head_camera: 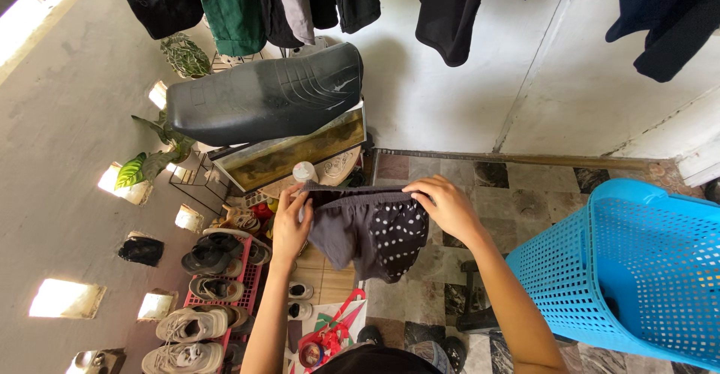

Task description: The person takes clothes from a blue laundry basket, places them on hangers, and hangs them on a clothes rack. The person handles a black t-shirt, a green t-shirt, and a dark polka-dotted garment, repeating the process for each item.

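Two hands hold one pair of grey shorts [367,235] (a dotted dark panel on one side) stretched by the waistband in mid-air. The left hand [291,224] is closed on the band's left end, the right hand [448,205] pinched shut on its right end. One blue laundry basket [637,269] stands to the right; one pink shoe rack [217,291] sits lower left, one black motorcycle seat [262,96] above.

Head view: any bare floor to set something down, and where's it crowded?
Free: tiled floor between the blue laundry basket, the wall and the right hand. Crowded: left of the left hand, where the shoe rack, potted plants and black seat sit. Both hands hold grey shorts.
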